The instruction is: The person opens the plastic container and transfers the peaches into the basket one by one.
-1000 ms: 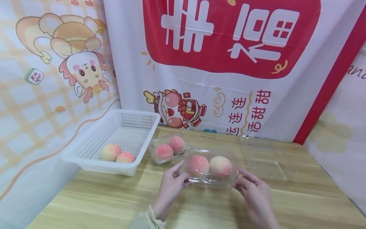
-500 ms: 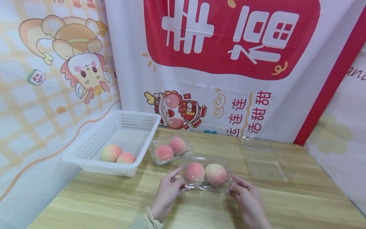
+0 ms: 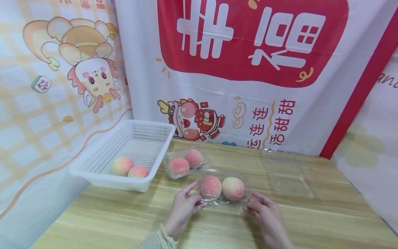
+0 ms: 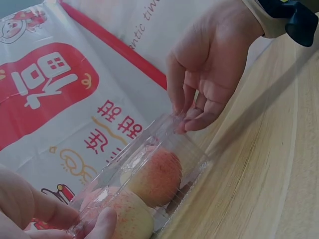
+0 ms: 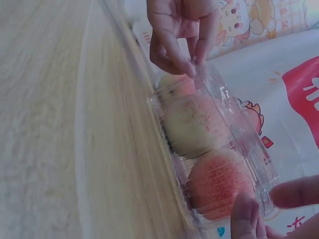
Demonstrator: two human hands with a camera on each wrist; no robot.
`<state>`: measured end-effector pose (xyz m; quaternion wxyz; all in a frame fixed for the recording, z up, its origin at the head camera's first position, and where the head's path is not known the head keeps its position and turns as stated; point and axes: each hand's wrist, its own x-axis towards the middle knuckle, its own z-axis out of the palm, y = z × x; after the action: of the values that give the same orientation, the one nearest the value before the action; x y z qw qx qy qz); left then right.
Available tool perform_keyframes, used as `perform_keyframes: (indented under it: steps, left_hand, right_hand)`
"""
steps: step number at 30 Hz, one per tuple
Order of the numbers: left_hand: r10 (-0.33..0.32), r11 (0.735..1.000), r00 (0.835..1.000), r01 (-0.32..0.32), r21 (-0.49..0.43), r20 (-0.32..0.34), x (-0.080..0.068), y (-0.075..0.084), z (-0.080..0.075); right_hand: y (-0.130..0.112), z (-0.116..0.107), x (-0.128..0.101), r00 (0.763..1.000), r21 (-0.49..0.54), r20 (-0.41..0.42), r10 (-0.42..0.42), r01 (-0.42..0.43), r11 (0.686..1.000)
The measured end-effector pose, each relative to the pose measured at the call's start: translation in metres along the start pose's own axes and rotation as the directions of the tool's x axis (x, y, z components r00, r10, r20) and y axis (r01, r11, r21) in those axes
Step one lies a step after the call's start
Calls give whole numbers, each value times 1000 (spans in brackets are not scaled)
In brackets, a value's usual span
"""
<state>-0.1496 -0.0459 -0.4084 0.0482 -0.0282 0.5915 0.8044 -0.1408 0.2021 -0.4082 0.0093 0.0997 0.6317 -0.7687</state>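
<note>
A clear plastic clamshell box [image 3: 222,201] holding two pink-and-cream peaches [image 3: 211,187] sits in front of me in the head view. My left hand [image 3: 183,209] pinches the near left corner of its rim between thumb and fingers. At the opposite end, the right hand [image 3: 267,216] pinches the right corner, which the left wrist view also shows. The lid lies over the peaches in both wrist views; whether it is fully latched I cannot tell. Just behind and to the left stands another clear box [image 3: 178,175] with two pink peaches [image 3: 194,158] inside.
A white perforated basket [image 3: 107,181] at the left holds two peaches [image 3: 122,166]. Clear plastic packaging [image 3: 290,180], hard to make out, lies on the wooden table [image 3: 335,214] at the right. Printed cloth [image 3: 146,86] hangs behind the table.
Both hands have brought the box slightly nearer and to the left, mostly in the first half second. Since then it has barely moved, and both hands keep their hold.
</note>
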Motion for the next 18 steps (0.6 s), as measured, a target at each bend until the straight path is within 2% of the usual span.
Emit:
perform_keyframes:
  steps: [5,11,15,18]
  left_hand:
    - [-11,1000,1000,11,-11,20,-1,2,1]
    - [-60,998,993,61,-3,103,-5,10,-5]
    - [-76,995,985,64,81,156,-7,18,-11]
    - [-90,975,980,51,218,175,-10,27,-13]
  right_hand:
    - [3,-5,0,999,17,30,18,-18,1000]
    - [8,-9,0,993,12,78,88,-90,996]
    - [9,-13,1,980,44,144,134,-142,989]
    - [9,-18,1,959,101,217,182,-207,973]
